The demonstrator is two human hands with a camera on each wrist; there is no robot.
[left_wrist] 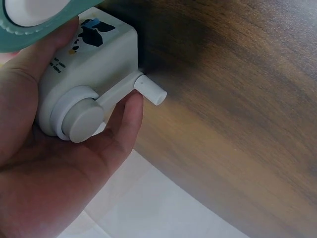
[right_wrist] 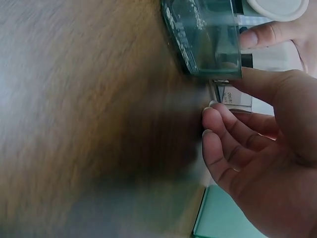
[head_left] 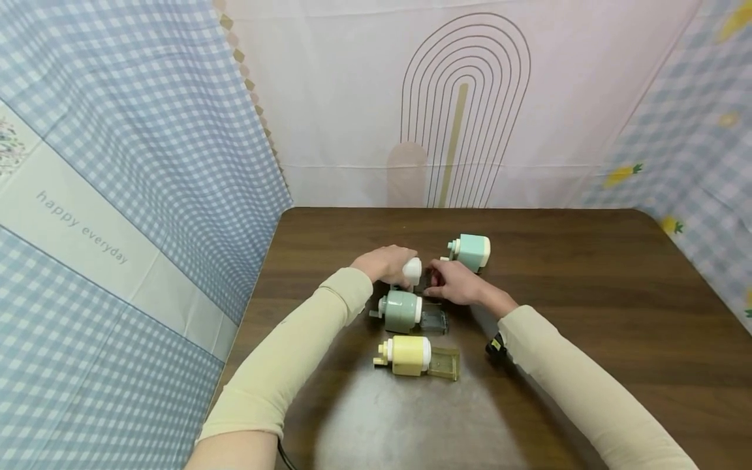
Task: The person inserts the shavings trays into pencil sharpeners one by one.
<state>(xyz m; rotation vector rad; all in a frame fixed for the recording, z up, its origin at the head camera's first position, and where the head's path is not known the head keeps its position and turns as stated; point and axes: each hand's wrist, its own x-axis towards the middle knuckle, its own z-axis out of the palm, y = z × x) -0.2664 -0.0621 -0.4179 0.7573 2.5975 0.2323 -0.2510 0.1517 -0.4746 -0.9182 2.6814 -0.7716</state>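
Note:
My left hand [head_left: 388,264] grips a white hand-crank pencil sharpener [left_wrist: 94,69]. Its crank sticks out past the fingers, and a dark picture decorates one face. My right hand [head_left: 458,282] is at the other end, thumb and curled fingers pinching the sharpener's clear drawer [right_wrist: 235,96], mostly hidden by the fingers. Just in front of both hands lies a grey-green sharpener [head_left: 401,311] with its smoky see-through drawer [head_left: 435,320] pulled out. Nearer still is a yellow sharpener [head_left: 408,356], its amber drawer [head_left: 444,363] also out.
Behind the right hand, a teal sharpener [head_left: 472,251] lies on the brown wooden table [head_left: 587,281]. A small black object [head_left: 496,347] is beside the right sleeve. One dark cable [head_left: 284,455] runs under the left forearm. Patterned cloths [head_left: 346,98] hang around the table.

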